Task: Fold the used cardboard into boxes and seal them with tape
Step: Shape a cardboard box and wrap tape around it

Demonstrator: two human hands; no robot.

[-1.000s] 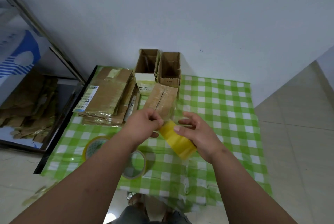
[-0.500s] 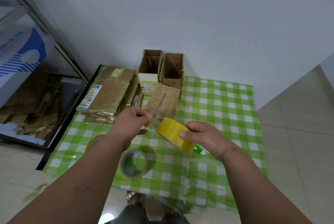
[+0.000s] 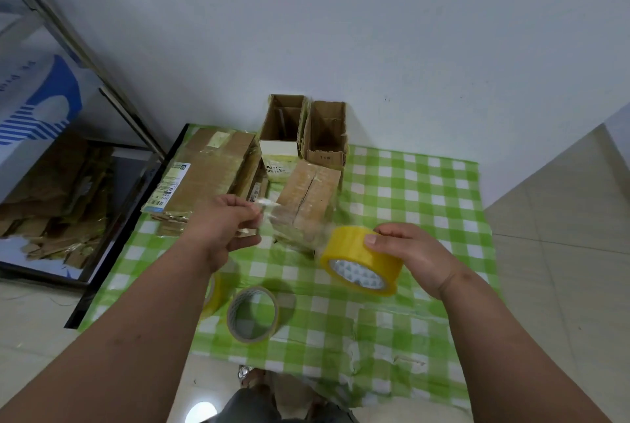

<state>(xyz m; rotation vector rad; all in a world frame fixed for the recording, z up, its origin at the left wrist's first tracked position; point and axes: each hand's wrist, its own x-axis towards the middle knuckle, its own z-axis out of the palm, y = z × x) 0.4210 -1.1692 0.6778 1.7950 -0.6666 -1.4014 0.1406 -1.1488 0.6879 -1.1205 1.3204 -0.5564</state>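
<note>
Green-white check cloth (image 3: 409,184) over tabletop; white wall (image 3: 341,30) behind; metal shelf (image 3: 102,95) w/ blue-white carton (image 3: 37,105) off left edge.

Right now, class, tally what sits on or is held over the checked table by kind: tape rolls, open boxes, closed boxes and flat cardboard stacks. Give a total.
Tape rolls: 3, the held roll, a near-empty roll, a yellow roll partly behind the left arm
Open boxes: 2
Closed boxes: 1
Flat stacks: 1
Total: 7

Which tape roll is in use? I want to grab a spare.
The yellow roll gripped by the right hand; the left hand pulls its strip. The nearly empty roll and the other yellow roll lie on the table.
</note>
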